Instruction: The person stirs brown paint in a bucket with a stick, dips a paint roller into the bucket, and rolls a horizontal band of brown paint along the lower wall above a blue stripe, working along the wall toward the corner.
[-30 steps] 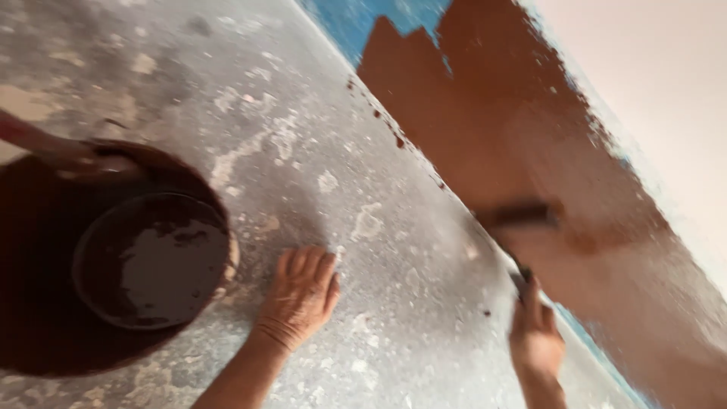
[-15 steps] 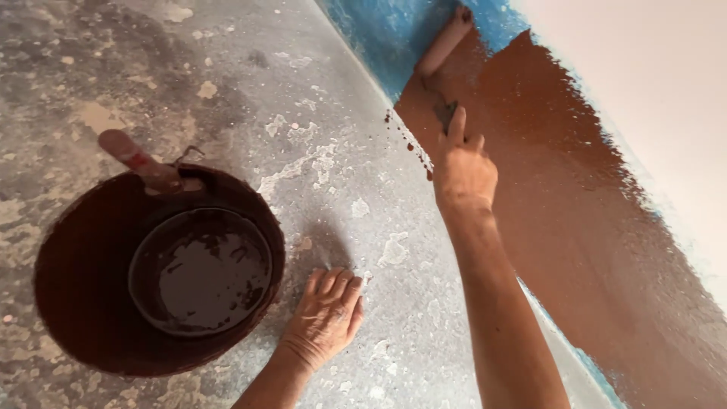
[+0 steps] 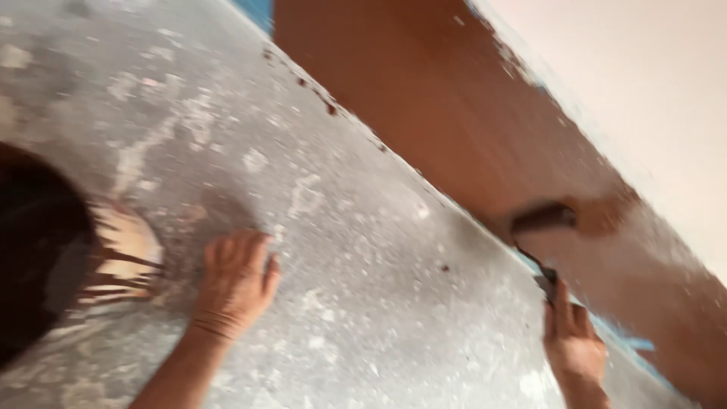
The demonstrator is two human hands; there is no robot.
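Note:
My right hand (image 3: 572, 341) grips the handle of a small paint roller (image 3: 542, 219) at the lower right. The roller head lies against the brown painted band (image 3: 454, 113) low on the wall. My left hand (image 3: 236, 280) rests flat, fingers spread, on the grey speckled concrete floor (image 3: 356, 250). Just left of that hand sits a round paint bucket (image 3: 113, 254), blurred, on a dark brown round patch (image 3: 30, 227) at the left edge.
Blue tape or paint (image 3: 257, 9) shows at the wall's foot at the top, and again near my right hand (image 3: 632, 344). Above the brown band the wall (image 3: 644, 91) is pale cream. The picture is motion-blurred.
My right hand with the roller has swept from the upper part of the brown band down to the lower right. The view has shifted, pushing the bucket toward the left edge. My left hand stays flat.

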